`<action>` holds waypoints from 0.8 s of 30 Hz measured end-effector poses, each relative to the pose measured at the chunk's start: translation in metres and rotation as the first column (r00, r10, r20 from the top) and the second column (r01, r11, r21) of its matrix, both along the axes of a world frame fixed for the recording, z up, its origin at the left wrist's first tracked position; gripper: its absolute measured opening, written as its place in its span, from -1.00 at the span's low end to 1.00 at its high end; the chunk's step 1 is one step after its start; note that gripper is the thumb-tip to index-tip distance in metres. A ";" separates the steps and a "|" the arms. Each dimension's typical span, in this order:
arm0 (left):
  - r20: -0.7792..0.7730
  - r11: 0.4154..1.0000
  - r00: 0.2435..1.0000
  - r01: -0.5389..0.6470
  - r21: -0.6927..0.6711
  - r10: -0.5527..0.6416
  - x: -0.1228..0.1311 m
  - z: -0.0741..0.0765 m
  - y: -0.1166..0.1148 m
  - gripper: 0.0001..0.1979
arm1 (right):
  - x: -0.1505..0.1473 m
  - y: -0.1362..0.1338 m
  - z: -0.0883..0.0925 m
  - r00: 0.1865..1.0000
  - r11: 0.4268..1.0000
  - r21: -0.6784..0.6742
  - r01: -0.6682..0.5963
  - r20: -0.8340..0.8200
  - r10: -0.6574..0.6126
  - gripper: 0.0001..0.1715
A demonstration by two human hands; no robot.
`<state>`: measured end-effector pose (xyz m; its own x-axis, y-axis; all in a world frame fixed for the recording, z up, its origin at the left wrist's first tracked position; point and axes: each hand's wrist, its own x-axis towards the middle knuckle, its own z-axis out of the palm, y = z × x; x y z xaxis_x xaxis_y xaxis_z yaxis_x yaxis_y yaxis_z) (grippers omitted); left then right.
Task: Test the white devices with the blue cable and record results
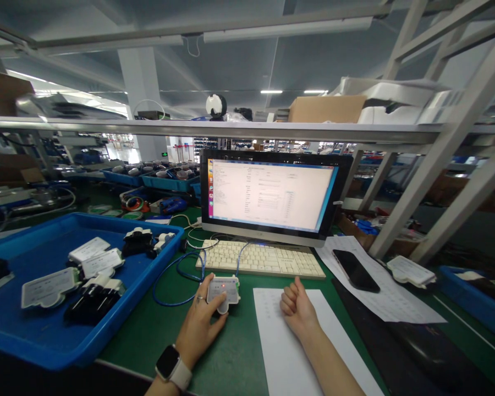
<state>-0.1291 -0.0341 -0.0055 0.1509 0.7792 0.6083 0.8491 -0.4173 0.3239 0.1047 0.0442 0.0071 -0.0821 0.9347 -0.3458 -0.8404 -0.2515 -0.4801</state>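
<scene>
A small white electronic module (230, 291) with a lit red light lies on the green bench, a blue cable (177, 303) looping beside it. My left hand (202, 319) wears a ring and a watch and holds the module, thumb on its top face and fingers along its left side. Over a white paper sheet (272, 341) rests my right hand (297, 308), curled into a fist with the thumb up and nothing visible in it. Just behind both hands are a cream keyboard (264, 259) and a lit monitor (268, 192) showing a window with text fields.
On the left, a blue tray (148, 291) holds several white modules and black parts. A phone (356, 270) lies on printed papers at right, near another white module (410, 270) and a second blue bin (474, 302). A shelf (247, 130) spans above the monitor.
</scene>
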 end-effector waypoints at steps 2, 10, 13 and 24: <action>-0.006 1.000 1.000 -0.003 -0.006 0.003 0.000 0.000 0.000 -0.68 | 0.000 0.000 0.001 1.000 1.000 -0.015 0.003 -0.020 -0.003 -0.40; -0.005 1.000 1.000 0.003 -0.012 -0.003 0.000 0.000 0.000 -0.69 | 0.000 -0.001 0.001 1.000 1.000 -0.007 -0.001 -0.003 0.001 -0.39; 0.006 1.000 1.000 -0.001 0.000 0.001 0.000 0.001 0.000 -0.70 | 0.000 -0.001 0.000 1.000 1.000 0.000 -0.002 -0.002 0.002 -0.39; -0.001 1.000 1.000 0.002 0.002 -0.002 0.000 0.000 -0.001 -0.69 | 0.000 -0.001 -0.001 0.999 1.000 0.018 -0.007 0.050 0.006 -0.37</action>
<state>-0.1290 -0.0348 -0.0054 0.1532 0.7775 0.6100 0.8488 -0.4196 0.3217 0.1049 0.0436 0.0062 -0.0714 0.9403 -0.3327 -0.8136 -0.2478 -0.5259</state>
